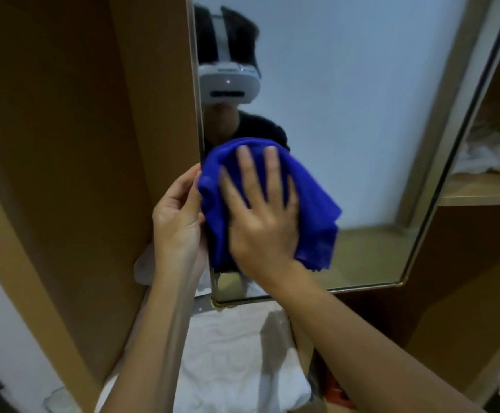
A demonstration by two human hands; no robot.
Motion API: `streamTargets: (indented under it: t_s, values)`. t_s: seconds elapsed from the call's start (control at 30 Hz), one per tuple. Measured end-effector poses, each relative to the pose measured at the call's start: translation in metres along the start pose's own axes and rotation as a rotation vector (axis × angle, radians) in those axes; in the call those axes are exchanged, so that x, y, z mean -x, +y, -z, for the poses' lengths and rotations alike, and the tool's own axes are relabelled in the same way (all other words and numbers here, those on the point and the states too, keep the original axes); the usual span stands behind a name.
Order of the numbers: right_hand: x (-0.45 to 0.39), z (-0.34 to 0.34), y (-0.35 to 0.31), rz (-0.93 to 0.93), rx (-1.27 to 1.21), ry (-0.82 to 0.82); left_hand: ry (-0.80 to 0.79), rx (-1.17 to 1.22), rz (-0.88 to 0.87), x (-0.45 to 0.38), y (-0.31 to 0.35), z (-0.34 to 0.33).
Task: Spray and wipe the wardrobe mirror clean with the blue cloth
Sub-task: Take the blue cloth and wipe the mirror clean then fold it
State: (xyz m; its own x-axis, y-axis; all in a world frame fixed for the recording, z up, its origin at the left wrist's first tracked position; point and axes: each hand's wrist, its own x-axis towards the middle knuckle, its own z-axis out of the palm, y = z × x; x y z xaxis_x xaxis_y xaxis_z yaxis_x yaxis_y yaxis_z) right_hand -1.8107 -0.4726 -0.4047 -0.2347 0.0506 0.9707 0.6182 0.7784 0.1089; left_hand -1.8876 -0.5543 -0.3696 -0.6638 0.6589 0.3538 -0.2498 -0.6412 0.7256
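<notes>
The wardrobe mirror (pixel 347 114) is a tall metal-framed pane tilted across the middle of the view. The blue cloth (pixel 314 210) is pressed flat against its lower left part. My right hand (pixel 260 213) lies on the cloth with fingers spread, holding it to the glass. My left hand (pixel 177 216) grips the mirror's left edge, its fingers touching the cloth's left side. No spray bottle is in sight. The glass reflects a person wearing a white headset and a dark top.
A brown wardrobe panel (pixel 78 144) stands directly left of the mirror. Wooden shelves (pixel 481 189) with white fabric (pixel 487 156) are on the right. White bedding or cloth (pixel 237 353) lies below the mirror's bottom edge.
</notes>
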Motion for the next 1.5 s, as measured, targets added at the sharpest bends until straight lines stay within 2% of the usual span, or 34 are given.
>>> streamTargets:
  t_s: [0.2, 0.37, 0.63, 0.8, 0.87, 0.97, 1.03, 1.17, 1.3, 1.5]
  values:
    - [0.001, -0.003, -0.008, -0.004, 0.014, -0.025, -0.061, -0.064, -0.015, 0.004, 0.003, 0.005]
    - [0.006, -0.006, -0.012, -0.019, 0.005, -0.017, -0.071, -0.216, -0.086, 0.013, -0.013, 0.02]
    - [0.089, -0.02, -0.018, 0.016, 0.047, -0.046, -0.022, -0.323, -0.096, 0.03, -0.043, 0.048]
    - [0.102, -0.019, -0.016, 0.034, 0.002, -0.032, -0.006, -0.483, -0.233, 0.04, -0.052, 0.042]
    - [0.101, -0.018, -0.013, 0.049, -0.017, -0.026, 0.017, -0.486, -0.28, 0.039, -0.054, 0.041]
    - [0.104, -0.015, 0.01, 0.05, 0.007, -0.008, -0.006, -0.415, -0.254, 0.034, -0.057, 0.044]
    - [0.109, -0.008, 0.04, 0.004, 0.046, 0.003, -0.028, -0.363, -0.249, 0.029, -0.06, 0.045]
    - [0.125, 0.01, 0.119, -0.084, 0.164, -0.011, 0.032, -0.391, -0.299, 0.025, -0.068, 0.041]
    - [0.136, 0.026, 0.186, -0.253, 0.296, 0.017, 0.063, -0.349, -0.296, 0.018, -0.072, 0.043]
    - [0.127, 0.022, 0.169, -0.441, 0.328, 0.11, 0.067, -0.35, -0.297, 0.018, -0.072, 0.043]
